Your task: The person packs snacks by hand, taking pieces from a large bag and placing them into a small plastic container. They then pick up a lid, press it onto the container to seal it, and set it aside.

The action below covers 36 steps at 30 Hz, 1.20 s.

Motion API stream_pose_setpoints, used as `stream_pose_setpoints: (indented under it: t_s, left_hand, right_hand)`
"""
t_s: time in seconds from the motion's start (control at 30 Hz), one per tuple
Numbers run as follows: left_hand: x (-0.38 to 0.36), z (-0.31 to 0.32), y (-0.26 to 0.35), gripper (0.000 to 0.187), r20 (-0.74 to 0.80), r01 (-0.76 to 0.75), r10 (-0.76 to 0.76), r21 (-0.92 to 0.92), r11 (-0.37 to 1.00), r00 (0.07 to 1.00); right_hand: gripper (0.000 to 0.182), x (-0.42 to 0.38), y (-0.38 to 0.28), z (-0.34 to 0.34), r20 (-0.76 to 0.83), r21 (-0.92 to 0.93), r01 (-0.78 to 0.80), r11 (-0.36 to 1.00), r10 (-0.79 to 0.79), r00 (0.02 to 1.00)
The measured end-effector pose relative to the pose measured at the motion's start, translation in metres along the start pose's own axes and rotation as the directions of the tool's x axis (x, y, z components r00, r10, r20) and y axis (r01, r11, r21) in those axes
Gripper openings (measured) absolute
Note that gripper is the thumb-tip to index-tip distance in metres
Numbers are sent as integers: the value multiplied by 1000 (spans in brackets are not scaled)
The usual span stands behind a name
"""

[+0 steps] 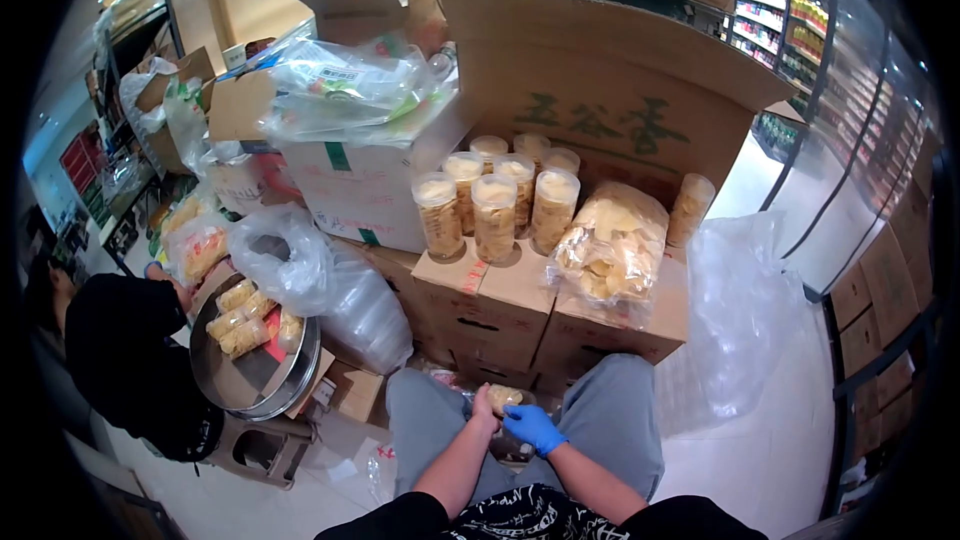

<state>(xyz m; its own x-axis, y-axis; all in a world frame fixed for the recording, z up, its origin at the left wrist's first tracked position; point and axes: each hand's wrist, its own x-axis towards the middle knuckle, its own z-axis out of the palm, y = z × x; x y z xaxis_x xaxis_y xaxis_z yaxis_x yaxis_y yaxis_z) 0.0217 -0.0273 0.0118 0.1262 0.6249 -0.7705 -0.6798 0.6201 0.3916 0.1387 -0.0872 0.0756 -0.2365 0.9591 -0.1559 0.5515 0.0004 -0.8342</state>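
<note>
Between my knees, my bare left hand [485, 408] is wrapped round the side of a clear container of pale yellow pieces [506, 397]. My right hand [535, 428], in a blue glove, touches the container's lower right side; its fingers are bent, and what they hold, if anything, is too small to tell. In front of me, several filled clear tubes [494, 220] stand upright on cardboard boxes [485, 292]. Beside them lies a clear bag of similar pale pieces [612, 240]. Another filled tube [690, 210] leans against the upright cardboard flap at the right.
At the left, a round metal tray [262, 406] on a stool [262, 448] holds several filled tubes. A person in black [130, 365] sits beside it. Plastic bags [365, 305] stand behind the tray; plastic sheeting [735, 310] covers the right floor. Shelves stand far right.
</note>
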Motion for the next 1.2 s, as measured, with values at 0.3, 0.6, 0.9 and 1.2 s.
stream_pose_setpoints:
  t_s: [0.3,0.6,0.9,1.2]
  left_hand:
    - [9,-3,-9,55,18,92,-91,-47,995,996]
    - [8,-2,-11,58,217,153,-150,4,988,965]
    - [-46,27,54,63,-99,-19,72,458,889,992]
    - [-343,105,171,45,874,-780,369,17,625,315]
  right_hand:
    - [26,-4,-22,-14,-286,21,-34,999,39,957]
    - [25,9,-2,-2,-344,202,-135,970,199,918]
    - [10,18,42,14,-339,579,-265,771,524,781]
    - [23,25,92,41,-415,476,-312,822,522,745]
